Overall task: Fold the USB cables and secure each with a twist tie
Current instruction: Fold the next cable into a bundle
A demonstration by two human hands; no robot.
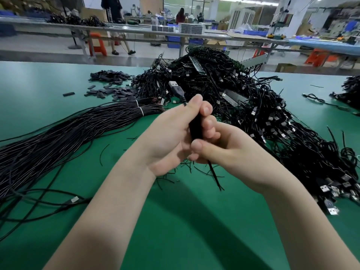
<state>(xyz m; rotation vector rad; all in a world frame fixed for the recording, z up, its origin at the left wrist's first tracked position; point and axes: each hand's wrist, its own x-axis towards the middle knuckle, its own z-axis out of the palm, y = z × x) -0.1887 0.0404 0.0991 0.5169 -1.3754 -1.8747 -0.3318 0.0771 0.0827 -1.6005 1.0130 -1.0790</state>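
Both hands, left hand and right hand, clasp one folded USB cable, its tie seemingly unfinished, while a big loose pile waits on the bench

— We see a bright, evenly lit hall; the light comes from above, from ceiling strips at the far end.

— And the shadows? We find them soft: a broad dark one falls on the green tabletop between the forearms, toward its near edge.

— We note mild sheen on the tabletop's left side, and small glints on the metal plugs by the right edge.

— The wide lens bends things for us: the tabletop's far edge curves, and the benches behind bow.

— Sharpness? The hands look slightly soft, the far hall is hazy, and the people there are blurred.
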